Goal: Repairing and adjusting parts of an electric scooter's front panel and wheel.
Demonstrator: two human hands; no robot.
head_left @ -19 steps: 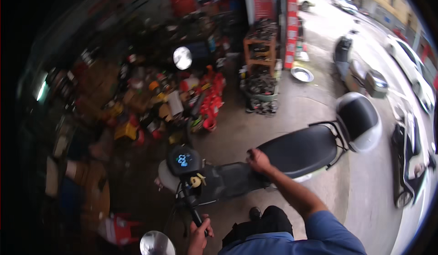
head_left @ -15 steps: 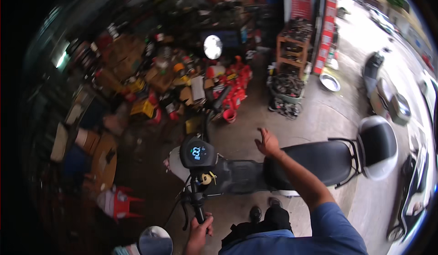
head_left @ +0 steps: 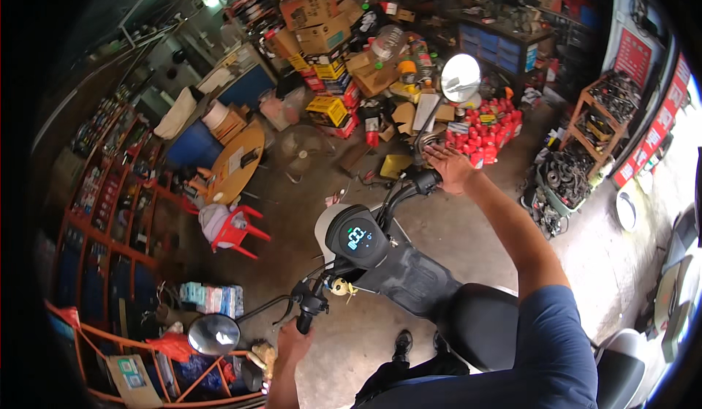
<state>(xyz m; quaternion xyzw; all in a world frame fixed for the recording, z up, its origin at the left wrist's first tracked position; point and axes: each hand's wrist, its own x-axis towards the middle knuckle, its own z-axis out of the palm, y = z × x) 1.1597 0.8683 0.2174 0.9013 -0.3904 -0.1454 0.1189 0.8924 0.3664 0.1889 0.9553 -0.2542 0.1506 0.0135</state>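
Observation:
I stand beside an electric scooter, whose black seat (head_left: 479, 325) is to my right and whose round dashboard (head_left: 357, 237) is lit. My left hand (head_left: 294, 344) is wrapped round the left handlebar grip (head_left: 306, 320). My right hand (head_left: 452, 169) is at the right handlebar grip (head_left: 425, 182), fingers stretched out over its end and not closed round it. A small yellow charm (head_left: 341, 287) hangs below the dashboard. The left mirror (head_left: 213, 334) and right mirror (head_left: 461, 77) stick out on their stems.
Red bottles (head_left: 486, 127) and stacked cartons (head_left: 322, 32) crowd the floor beyond the scooter. At the left are a red plastic chair (head_left: 238, 230), a round wooden table (head_left: 238, 164) and orange shelving (head_left: 110, 226). A rack of parts (head_left: 596, 127) stands at the right.
My right hand has moved from above the front of the seat to the right grip. My left hand stays on its grip. The view has turned left, and the scooter now lies slantwise.

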